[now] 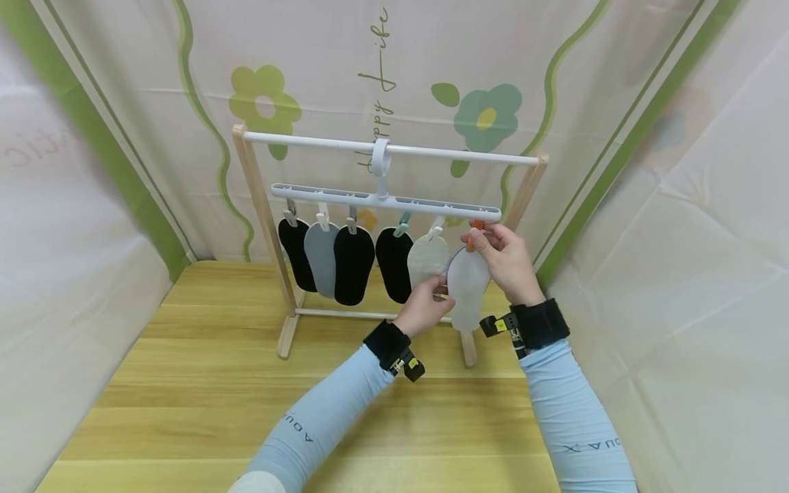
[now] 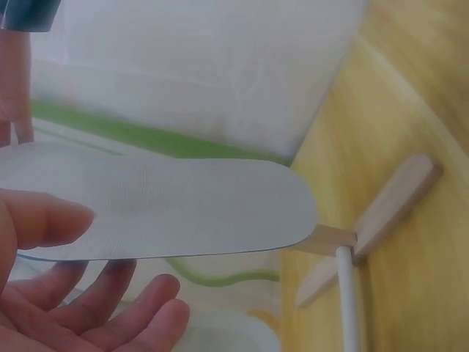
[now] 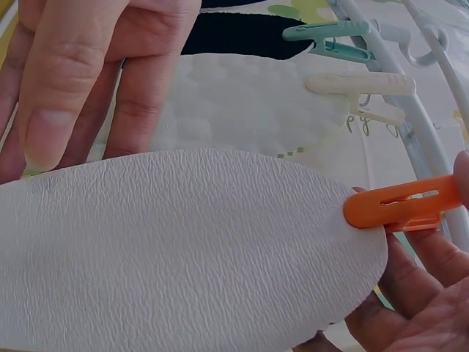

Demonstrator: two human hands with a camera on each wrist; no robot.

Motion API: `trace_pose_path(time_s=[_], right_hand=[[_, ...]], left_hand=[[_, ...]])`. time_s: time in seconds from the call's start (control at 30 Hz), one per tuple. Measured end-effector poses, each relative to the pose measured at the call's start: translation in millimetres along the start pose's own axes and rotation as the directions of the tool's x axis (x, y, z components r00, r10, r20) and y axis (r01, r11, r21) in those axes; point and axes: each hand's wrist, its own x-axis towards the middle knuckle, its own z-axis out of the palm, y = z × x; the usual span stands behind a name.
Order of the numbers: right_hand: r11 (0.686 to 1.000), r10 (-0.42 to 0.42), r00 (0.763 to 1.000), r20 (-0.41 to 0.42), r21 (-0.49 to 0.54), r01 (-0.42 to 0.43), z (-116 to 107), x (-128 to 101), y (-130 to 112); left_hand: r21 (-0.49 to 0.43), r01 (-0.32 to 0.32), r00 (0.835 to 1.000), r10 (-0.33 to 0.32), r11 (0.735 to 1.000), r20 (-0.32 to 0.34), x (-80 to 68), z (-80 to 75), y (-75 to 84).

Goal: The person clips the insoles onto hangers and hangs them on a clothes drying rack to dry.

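Note:
A white textured insole (image 1: 468, 291) hangs at the right end of the clip hanger (image 1: 425, 205). An orange clip (image 3: 399, 204) overlaps its rounded upper end. My right hand (image 1: 510, 266) pinches this clip, thumb in front and fingers behind. Lower down, my left hand (image 1: 424, 307) holds the insole's left edge; in the left wrist view the thumb (image 2: 55, 220) lies over its face and the fingers reach under it. Just left hangs a cream quilted insole (image 1: 428, 257) from a white clip (image 3: 359, 84), partly behind the left hand in the right wrist view.
Black insoles (image 1: 354, 267) and a grey insole (image 1: 319, 260) hang further left from clips. The hanger hooks over the white top rail (image 1: 308, 141) of a wooden-legged rack (image 1: 265, 219), standing on a wood-grain table (image 1: 203, 383). Printed curtains (image 1: 690, 274) enclose the sides and back.

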Motion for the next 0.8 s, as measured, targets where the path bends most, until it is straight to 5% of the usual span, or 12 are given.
trace_pose_path(time_s=[0.8], right_hand=[[1.000,0.005,1.000,0.001,-0.009,-0.005,2.1,-1.1,-0.9]], left_hand=[[0.035,-0.002,1.000,0.001,0.999,0.016,-2.6,-0.8,-4.3]])
